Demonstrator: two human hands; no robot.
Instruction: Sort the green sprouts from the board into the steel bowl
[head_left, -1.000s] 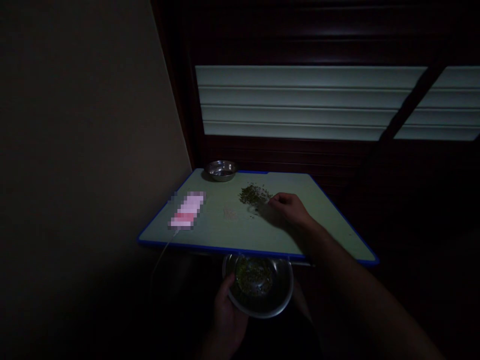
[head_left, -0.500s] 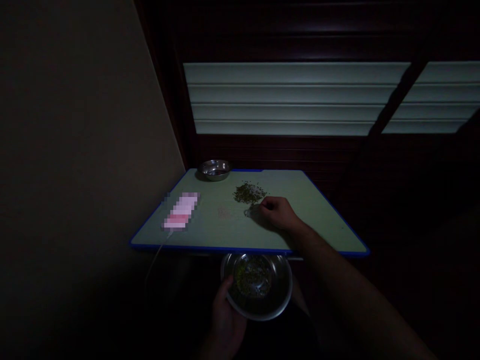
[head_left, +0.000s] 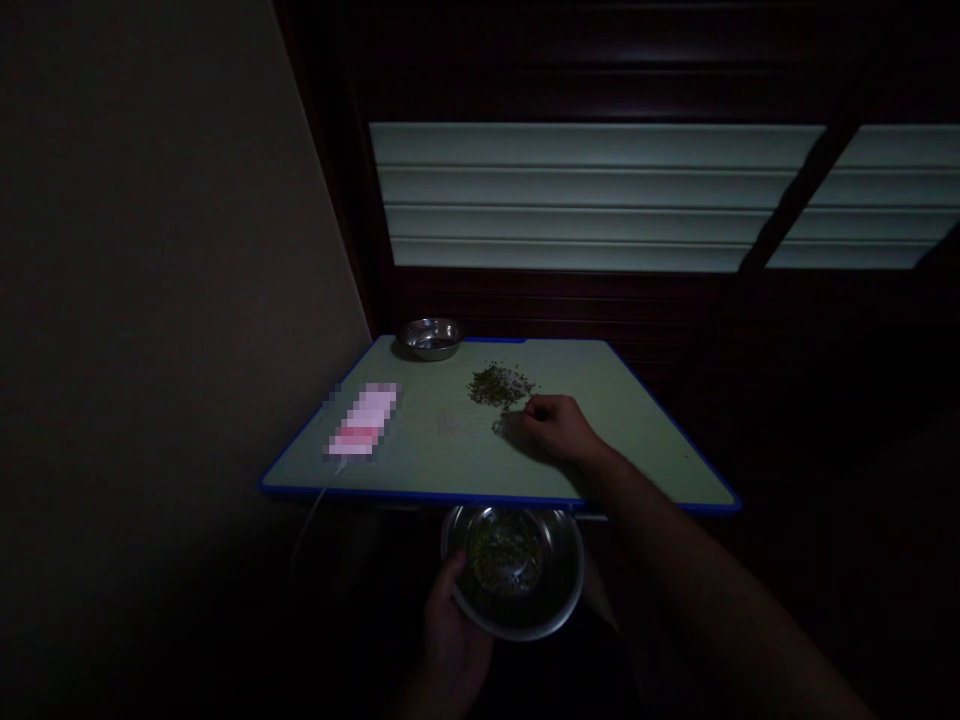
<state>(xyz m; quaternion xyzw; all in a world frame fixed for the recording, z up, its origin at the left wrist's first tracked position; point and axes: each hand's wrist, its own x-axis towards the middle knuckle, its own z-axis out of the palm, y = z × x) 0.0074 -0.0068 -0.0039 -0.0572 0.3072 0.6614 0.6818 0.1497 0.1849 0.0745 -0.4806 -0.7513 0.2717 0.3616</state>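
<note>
Below the table's front edge, my left hand grips the rim of a metal bowl, its thumb over the left side. Small green grains, like beans, lie on the bowl's bottom. Above the tabletop, my right hand is closed in a pinch, and what its fingertips hold, if anything, is too dark and small to see. Just beyond those fingers spreads a loose pile of green grains. A small pale loop-like mark shows left of the fingertips; I cannot tell what it is.
The light green table has a blue rim. A smaller metal bowl stands at its back left corner. At the left lies a blurred-out pink device, likely a phone, with a cable hanging over the edge. A wall and dark slatted doors stand close.
My right hand has shifted very slightly to the right beside the pile, still pinched. My left hand and its bowl stay almost where they were.
</note>
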